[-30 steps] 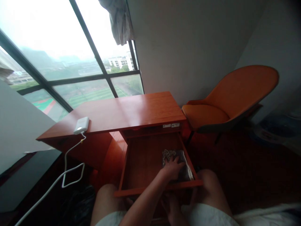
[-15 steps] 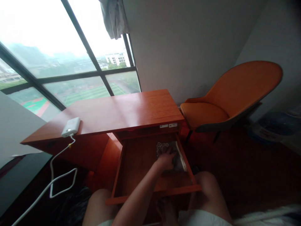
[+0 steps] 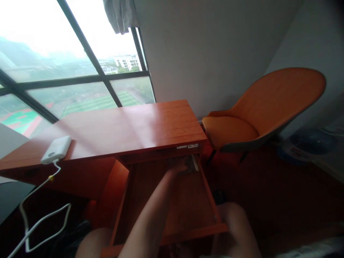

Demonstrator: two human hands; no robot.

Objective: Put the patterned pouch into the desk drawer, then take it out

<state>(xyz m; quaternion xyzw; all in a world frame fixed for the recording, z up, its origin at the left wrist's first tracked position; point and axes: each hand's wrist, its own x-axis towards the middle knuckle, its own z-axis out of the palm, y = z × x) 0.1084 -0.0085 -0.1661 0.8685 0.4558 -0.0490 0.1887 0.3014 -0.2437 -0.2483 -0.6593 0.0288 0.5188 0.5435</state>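
- A grey, soft-looking item is being touched by the left hand in the far right corner of the pulled-out drawer.
- Long axis: its visible pale edge is being held roughly in line with the drawer's right side, one end aimed at the drawer's back, the other at the drawer front; the remaining outline is being covered by the hand.
- Left fingers: being lost in dimness and blur; whether apart or clamped on the item cannot be told.
- Right hand, as it seems: being mostly hidden in shadow below the drawer front; state of its fingers cannot be told.
- The drawer is being flanked by the person's bare knees.
- The reddish-brown desk is being lit from the window, a pale glare being cast across its top.
- A white block is being carried at the desk's near left edge, a white cable being plugged into it.
- An orange chair is being kept just beside the desk's right end, before a grey wall.
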